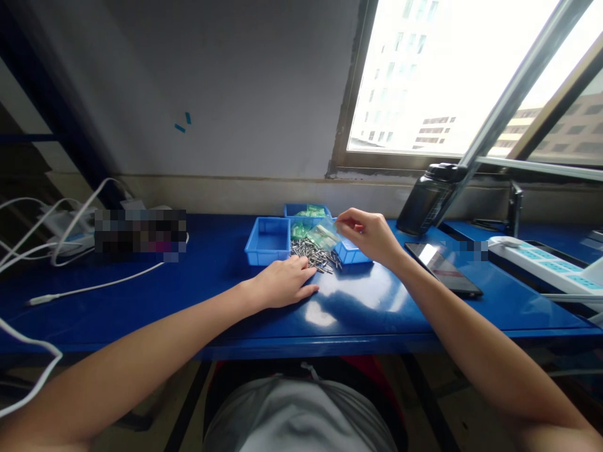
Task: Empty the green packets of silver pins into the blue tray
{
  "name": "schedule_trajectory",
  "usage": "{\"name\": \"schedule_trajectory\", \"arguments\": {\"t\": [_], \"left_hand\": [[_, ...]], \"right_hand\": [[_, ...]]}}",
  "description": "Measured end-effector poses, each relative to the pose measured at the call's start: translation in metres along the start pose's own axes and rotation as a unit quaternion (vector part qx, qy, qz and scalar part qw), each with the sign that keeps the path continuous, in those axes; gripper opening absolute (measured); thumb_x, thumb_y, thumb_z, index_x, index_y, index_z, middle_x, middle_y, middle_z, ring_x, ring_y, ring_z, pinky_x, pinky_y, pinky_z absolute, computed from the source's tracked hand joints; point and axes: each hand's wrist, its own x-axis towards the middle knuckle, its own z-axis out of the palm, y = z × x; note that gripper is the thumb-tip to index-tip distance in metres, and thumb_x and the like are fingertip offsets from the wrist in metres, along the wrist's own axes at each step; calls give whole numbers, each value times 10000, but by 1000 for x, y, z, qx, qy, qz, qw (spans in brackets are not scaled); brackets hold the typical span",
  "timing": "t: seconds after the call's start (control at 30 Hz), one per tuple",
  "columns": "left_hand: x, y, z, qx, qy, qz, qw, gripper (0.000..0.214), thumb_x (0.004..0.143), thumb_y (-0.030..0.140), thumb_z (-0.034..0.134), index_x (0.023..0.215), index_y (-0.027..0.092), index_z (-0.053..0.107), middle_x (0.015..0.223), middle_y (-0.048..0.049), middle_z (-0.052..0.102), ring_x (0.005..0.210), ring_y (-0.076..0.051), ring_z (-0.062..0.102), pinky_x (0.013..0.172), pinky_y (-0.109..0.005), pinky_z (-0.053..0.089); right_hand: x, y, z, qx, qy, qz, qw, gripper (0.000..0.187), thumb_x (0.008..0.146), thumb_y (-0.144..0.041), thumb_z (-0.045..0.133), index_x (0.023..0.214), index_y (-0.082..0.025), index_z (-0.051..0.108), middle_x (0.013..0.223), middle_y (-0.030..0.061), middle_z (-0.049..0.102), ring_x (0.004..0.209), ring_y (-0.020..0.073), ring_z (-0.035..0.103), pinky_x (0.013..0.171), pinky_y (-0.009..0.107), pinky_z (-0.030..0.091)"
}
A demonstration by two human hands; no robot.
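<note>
My right hand pinches the edge of a clear plastic bag with a greenish tint, held up over a heap of small metal pins or screws. At the near left side of that heap my left hand lies low with its fingers stretched out, the fingertips at the metal pieces. A blue bin stands left of the heap. Partly behind my right hand is another blue bin. A third blue bin at the back holds green-tinted bags.
To the right are a dark tablet, a black bottle and a white power strip. White cables spread across the left of the blue table. The wall and window bound the back.
</note>
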Motion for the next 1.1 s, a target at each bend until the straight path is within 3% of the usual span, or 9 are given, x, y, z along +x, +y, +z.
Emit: {"name": "schedule_trajectory", "arguments": {"t": [0.2, 0.37, 0.6, 0.73, 0.8, 0.9, 1.1], "left_hand": [[-7, -12, -6, -68, -15, 35, 997, 324, 897, 378, 410, 1084, 203, 608, 981, -63, 578, 914, -183, 554, 729, -248, 445], [-7, -16, -12, -85, -30, 30, 995, 263, 877, 322, 453, 983, 187, 652, 904, -58, 603, 802, -166, 581, 676, -237, 424], [-8, -21, -18, -147, -34, -97, 984, 334, 850, 411, 445, 765, 175, 666, 738, -52, 652, 689, -175, 592, 588, -230, 372], [-7, -20, -20, -230, -34, -152, 961, 367, 808, 481, 469, 811, 170, 663, 690, -44, 644, 599, -154, 583, 519, -214, 365], [-6, -19, -19, -294, -65, -178, 937, 369, 784, 489, 486, 883, 169, 640, 683, -31, 638, 511, -132, 567, 455, -202, 366], [-6, -20, -17, -359, -112, -190, 907, 323, 765, 452, 488, 850, 166, 610, 702, -23, 632, 450, -112, 552, 369, -182, 353], [-6, -24, -15, -380, -120, -179, 900, 218, 745, 353, 470, 752, 155, 563, 730, -25, 624, 498, -106, 570, 332, -141, 364]], "right_hand": [[-10, -3, 5, -15, -136, -40, 990, 110, 716, -156, 524, 742, -152, 632, 582, -25, 572, 528, 73, 473, 550, 176, 378], [-14, -4, 9, -41, -223, -36, 973, 116, 709, -138, 511, 744, -155, 621, 568, -23, 560, 522, 78, 469, 534, 181, 360], [-14, -5, 8, -43, -240, -16, 970, 111, 718, -159, 494, 745, -164, 601, 534, -35, 545, 499, 85, 482, 524, 190, 371], [-16, -6, 9, 5, -266, 31, 964, 97, 712, -145, 482, 732, -171, 573, 484, -44, 549, 478, 95, 536, 516, 190, 399], [-16, -8, 10, 33, -288, 47, 956, 86, 715, -147, 482, 736, -172, 561, 490, -40, 566, 469, 98, 546, 496, 189, 403], [-15, -10, 11, 83, -318, 69, 942, 85, 727, -147, 466, 753, -174, 542, 487, -43, 565, 422, 92, 511, 448, 189, 398], [-25, -5, 23, 225, -349, 127, 901, 52, 771, -195, 466, 764, -169, 511, 557, -29, 565, 500, 119, 569, 487, 227, 472]]}}
